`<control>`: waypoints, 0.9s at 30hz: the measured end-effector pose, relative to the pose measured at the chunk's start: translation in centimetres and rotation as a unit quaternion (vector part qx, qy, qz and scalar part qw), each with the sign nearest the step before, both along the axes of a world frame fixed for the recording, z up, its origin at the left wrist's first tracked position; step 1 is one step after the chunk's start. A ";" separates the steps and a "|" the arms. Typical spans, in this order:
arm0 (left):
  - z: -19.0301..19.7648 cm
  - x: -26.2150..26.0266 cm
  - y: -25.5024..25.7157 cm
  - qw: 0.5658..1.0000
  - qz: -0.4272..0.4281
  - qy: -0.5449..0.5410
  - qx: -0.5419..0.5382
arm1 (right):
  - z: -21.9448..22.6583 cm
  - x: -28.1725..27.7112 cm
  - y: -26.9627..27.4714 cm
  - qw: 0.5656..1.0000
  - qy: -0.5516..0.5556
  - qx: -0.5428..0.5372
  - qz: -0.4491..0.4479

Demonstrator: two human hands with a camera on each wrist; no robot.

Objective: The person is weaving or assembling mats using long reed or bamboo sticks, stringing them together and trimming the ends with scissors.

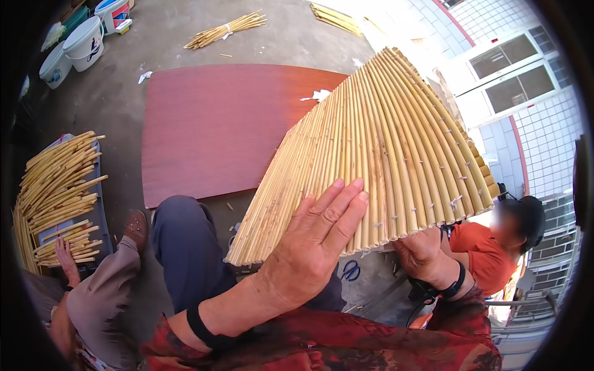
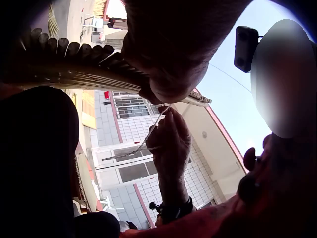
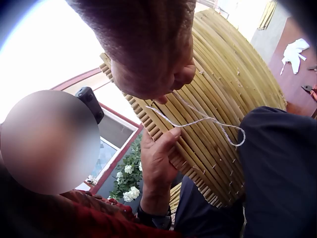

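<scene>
A reed mat (image 1: 371, 148), made of straw-coloured stalks strung side by side, leans across the lap. My left hand (image 1: 325, 229) grips its near edge, fingers laid over the top; in the right wrist view the thumb of that left hand (image 3: 158, 161) presses the underside. Beneath the mat's right part is my right hand (image 1: 427, 253), partly hidden by the stalks. The left wrist view has the right hand (image 2: 171, 139) pinching a thin white string (image 2: 143, 144). A loop of this string (image 3: 213, 119) hangs across the underside, where short thread ends stick out.
A red-brown board (image 1: 210, 123) lies ahead, with a stalk bundle (image 1: 229, 29) beyond it. At left, another person's hand (image 1: 67, 260) rests by stalks piled on a tray (image 1: 105, 229). Scissors (image 1: 351, 270) lie below the mat. Someone in an orange shirt (image 1: 482, 256) is at right; buckets (image 1: 83, 46) stand back left.
</scene>
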State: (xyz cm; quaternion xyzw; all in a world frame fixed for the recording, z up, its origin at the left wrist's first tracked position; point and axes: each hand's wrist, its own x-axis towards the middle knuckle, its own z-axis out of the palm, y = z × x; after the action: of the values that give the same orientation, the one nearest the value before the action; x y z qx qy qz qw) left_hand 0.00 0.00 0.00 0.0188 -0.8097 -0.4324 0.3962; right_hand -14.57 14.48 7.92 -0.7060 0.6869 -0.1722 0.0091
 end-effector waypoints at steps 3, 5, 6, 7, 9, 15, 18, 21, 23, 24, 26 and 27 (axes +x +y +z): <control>-0.1 0.0 -0.2 1.000 -0.003 0.003 0.003 | -0.3 0.1 -0.4 0.999 0.031 -0.026 0.004; 0.0 0.1 -0.2 1.000 -0.006 0.001 0.010 | 0.0 0.3 -0.7 0.996 0.078 -0.035 0.009; 0.0 0.2 -0.2 1.000 -0.006 -0.001 0.014 | 0.1 0.4 -0.6 0.997 0.076 -0.031 0.009; 0.1 0.2 -0.2 1.000 -0.009 -0.001 0.016 | 0.3 0.4 -0.4 0.997 0.076 -0.011 0.004; 0.1 0.3 -0.4 1.000 -0.010 -0.003 0.015 | 0.3 0.3 -0.5 0.997 0.074 0.007 0.000; 0.3 0.4 -0.6 1.000 -0.015 -0.006 0.022 | -0.3 0.2 -0.6 0.999 0.031 -0.028 0.017; 0.2 0.4 -0.6 1.000 -0.014 -0.006 0.020 | -0.2 0.3 -0.7 0.999 0.043 -0.014 0.008; 0.2 0.5 -0.7 1.000 -0.018 -0.010 0.018 | 0.0 0.5 -0.7 0.999 0.037 -0.003 0.011; 0.3 0.5 -0.7 1.000 -0.015 -0.009 0.014 | 0.2 0.6 -0.7 0.999 0.034 0.023 0.000; 0.2 0.4 -0.6 1.000 -0.015 -0.008 0.014 | 0.3 0.6 -0.9 0.999 0.035 0.022 0.000; -0.1 0.4 -0.3 0.999 -0.033 -0.007 0.018 | 0.4 0.8 -1.2 0.999 0.021 0.032 0.030; -0.2 0.3 -0.4 0.999 -0.032 -0.008 0.018 | 0.3 0.9 -1.5 0.999 0.020 0.032 0.031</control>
State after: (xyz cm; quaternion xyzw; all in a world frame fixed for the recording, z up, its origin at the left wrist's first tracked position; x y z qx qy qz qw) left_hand 0.34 -0.43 -0.20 0.0033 -0.8053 -0.4589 0.3755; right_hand -13.67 13.01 8.27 -0.7293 0.6702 -0.1358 0.0230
